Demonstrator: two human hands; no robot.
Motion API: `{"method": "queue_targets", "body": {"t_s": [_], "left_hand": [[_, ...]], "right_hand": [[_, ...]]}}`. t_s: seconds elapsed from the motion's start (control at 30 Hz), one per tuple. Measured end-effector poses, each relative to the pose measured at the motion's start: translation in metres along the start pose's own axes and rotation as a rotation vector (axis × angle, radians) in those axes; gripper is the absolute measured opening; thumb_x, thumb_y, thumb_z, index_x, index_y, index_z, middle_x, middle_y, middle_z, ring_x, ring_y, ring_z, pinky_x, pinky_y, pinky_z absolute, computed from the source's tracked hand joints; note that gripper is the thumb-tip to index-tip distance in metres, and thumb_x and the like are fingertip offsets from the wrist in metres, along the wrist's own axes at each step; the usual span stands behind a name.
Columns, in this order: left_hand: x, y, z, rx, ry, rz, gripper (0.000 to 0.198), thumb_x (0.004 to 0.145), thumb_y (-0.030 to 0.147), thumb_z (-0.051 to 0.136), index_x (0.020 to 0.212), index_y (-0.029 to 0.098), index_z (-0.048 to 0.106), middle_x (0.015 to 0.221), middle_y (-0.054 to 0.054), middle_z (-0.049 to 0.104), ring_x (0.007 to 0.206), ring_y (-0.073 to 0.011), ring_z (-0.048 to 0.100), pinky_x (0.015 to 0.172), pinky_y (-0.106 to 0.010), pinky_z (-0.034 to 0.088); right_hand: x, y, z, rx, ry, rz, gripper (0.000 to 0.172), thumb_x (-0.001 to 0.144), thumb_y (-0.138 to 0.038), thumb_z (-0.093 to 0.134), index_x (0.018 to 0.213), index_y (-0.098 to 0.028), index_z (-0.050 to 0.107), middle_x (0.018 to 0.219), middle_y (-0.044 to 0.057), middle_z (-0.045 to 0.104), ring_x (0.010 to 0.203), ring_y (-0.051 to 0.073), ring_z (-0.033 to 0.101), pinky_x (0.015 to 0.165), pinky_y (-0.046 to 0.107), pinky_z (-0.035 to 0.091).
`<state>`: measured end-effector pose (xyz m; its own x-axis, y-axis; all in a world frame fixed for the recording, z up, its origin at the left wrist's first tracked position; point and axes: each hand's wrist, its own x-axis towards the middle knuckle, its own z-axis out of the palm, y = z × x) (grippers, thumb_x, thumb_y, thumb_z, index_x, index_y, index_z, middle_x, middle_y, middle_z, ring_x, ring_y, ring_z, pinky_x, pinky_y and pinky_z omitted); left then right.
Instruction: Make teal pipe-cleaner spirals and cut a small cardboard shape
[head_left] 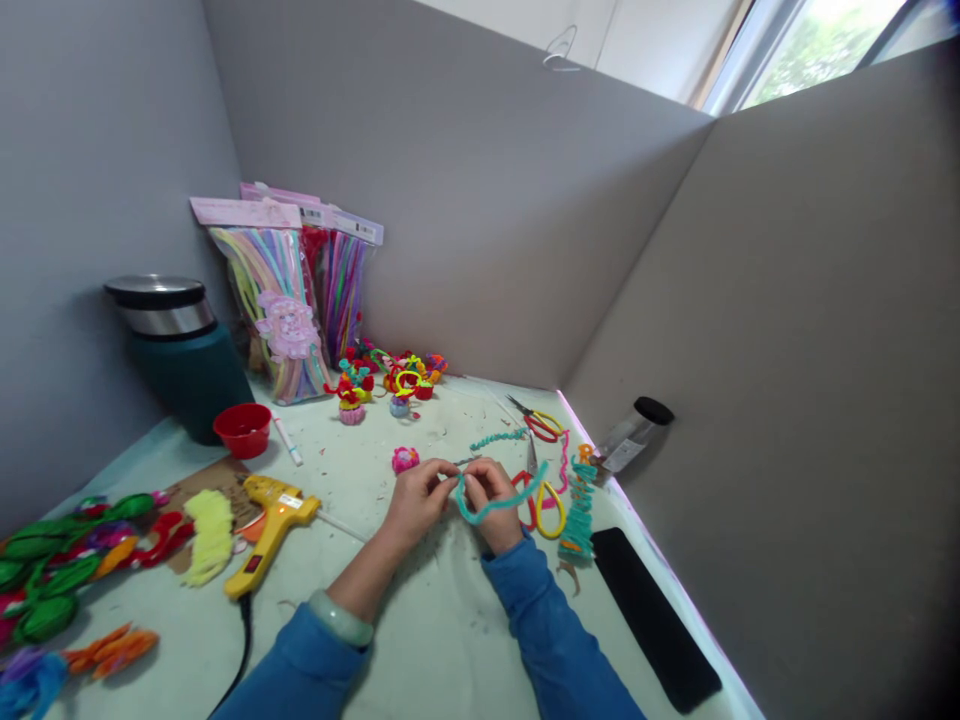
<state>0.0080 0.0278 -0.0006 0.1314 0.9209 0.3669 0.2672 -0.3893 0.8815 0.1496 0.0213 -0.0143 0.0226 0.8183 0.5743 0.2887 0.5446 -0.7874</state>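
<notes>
My left hand [417, 497] and my right hand [495, 500] meet over the middle of the table, both pinched on a teal pipe cleaner [501, 500]. The pipe cleaner bends in a loop between my fingers and trails off to the right. Both sleeves are blue, and a pale bracelet sits on my left wrist. Just beyond my hands lies a small pink pom-pom piece [405, 459]. Right of my right hand are a coiled teal pipe cleaner [578, 510] and red and yellow scissors [545, 500].
A yellow glue gun [268, 531] lies at the left with its cord running to the table's edge. Behind it stand a red cup [243, 429], a dark flask [180, 350] and bags of pipe cleaners [281, 300]. A black phone [654, 618] lies at the right. Grey partitions enclose the table.
</notes>
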Motion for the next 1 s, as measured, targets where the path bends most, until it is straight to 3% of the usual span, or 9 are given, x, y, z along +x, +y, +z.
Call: {"method": "queue_targets", "body": {"t_s": [0.2,0.33,0.47,0.73,1.0], "left_hand": [[0.001,-0.001,0.001,-0.054,0.012,-0.108,0.014,0.073,0.028,0.058,0.073,0.016,0.065,0.051,0.001,0.057,0.043,-0.0109,0.051,0.047,-0.022,0.037],[0.003,-0.009,0.006,-0.293,-0.03,-0.27,0.022,0.069,0.034,0.063,0.076,0.014,0.061,0.06,0.0,0.061,0.04,-0.0102,0.052,0.043,-0.022,0.039],[0.004,-0.013,0.008,-0.439,-0.083,-0.33,0.03,0.066,0.04,0.066,0.074,0.012,0.061,0.057,-0.001,0.061,0.039,-0.0088,0.051,0.04,-0.02,0.038],[0.004,-0.011,0.007,-0.357,-0.047,-0.357,0.027,0.064,0.038,0.066,0.066,0.012,0.059,0.041,0.003,0.053,0.034,-0.008,0.047,0.037,-0.018,0.031],[0.004,-0.011,0.009,-0.397,-0.103,-0.414,0.029,0.067,0.037,0.062,0.076,0.01,0.061,0.041,0.001,0.055,0.036,-0.0088,0.048,0.039,-0.019,0.031]], "right_hand": [[-0.002,0.001,0.003,0.053,-0.006,0.112,0.008,0.083,-0.026,0.051,0.08,-0.019,0.054,0.074,0.0,0.051,0.066,0.014,0.05,0.06,0.026,0.043],[-0.004,0.006,0.005,0.124,-0.018,0.185,0.01,0.081,-0.029,0.053,0.08,-0.019,0.052,0.068,-0.002,0.049,0.059,0.012,0.047,0.056,0.024,0.041],[-0.003,0.007,0.005,0.181,-0.021,0.206,0.011,0.081,-0.028,0.054,0.078,-0.018,0.052,0.066,-0.003,0.048,0.057,0.011,0.045,0.054,0.023,0.039],[-0.006,0.011,0.006,0.171,-0.058,0.278,0.015,0.081,-0.032,0.054,0.076,-0.018,0.053,0.06,-0.004,0.046,0.054,0.011,0.042,0.051,0.021,0.036],[-0.004,0.011,0.007,0.184,-0.003,0.309,0.015,0.08,-0.033,0.055,0.076,-0.018,0.053,0.063,-0.004,0.048,0.055,0.011,0.044,0.052,0.022,0.037]]}}
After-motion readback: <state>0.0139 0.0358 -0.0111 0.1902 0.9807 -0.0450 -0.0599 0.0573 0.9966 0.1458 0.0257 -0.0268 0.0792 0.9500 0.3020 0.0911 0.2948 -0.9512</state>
